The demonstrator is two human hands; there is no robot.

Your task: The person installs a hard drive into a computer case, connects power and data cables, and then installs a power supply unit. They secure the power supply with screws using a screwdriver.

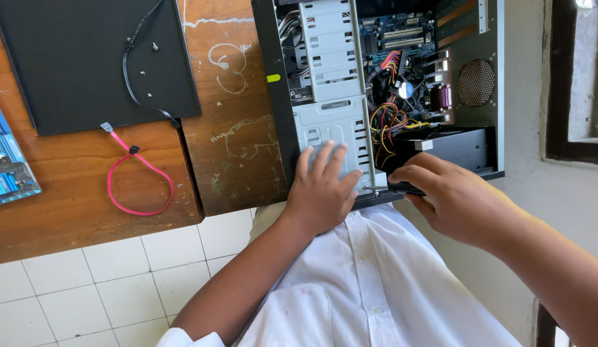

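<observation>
Left hand (321,186): lies flat, fingers spread, palm down on the grey metal drive cage (331,122) at the lower centre of the frame; it clasps nothing, only presses on the sheet metal.
Right hand (450,196): at the lower right of centre, fingers curled round the dark handle of a screwdriver (401,188); the grip is closed on it.
Screwdriver: lies nearly level, handle inside the right fist, its short metal shaft pointing toward the left of the frame; the tip is at the lower edge of the drive cage, just beside the left hand's fingertips. Whether the tip touches a screw cannot be told.
Computer case (485,96): open on its side at the upper centre and right, resting on the wooden desk (228,160) edge; both hands work at its near end.
Inside the case: a blue circuit board (401,32) at the top, a bundle of coloured wires (389,122) just above the right hand.
Black side panel (74,64): flat on the desk at the upper left, a black cable (135,71) and small screws on it.
Pink cable (141,180): looped on the desk below the panel, well apart from both hands.
Clothing: white shirt (363,283) at the bottom centre, under the forearms.
</observation>
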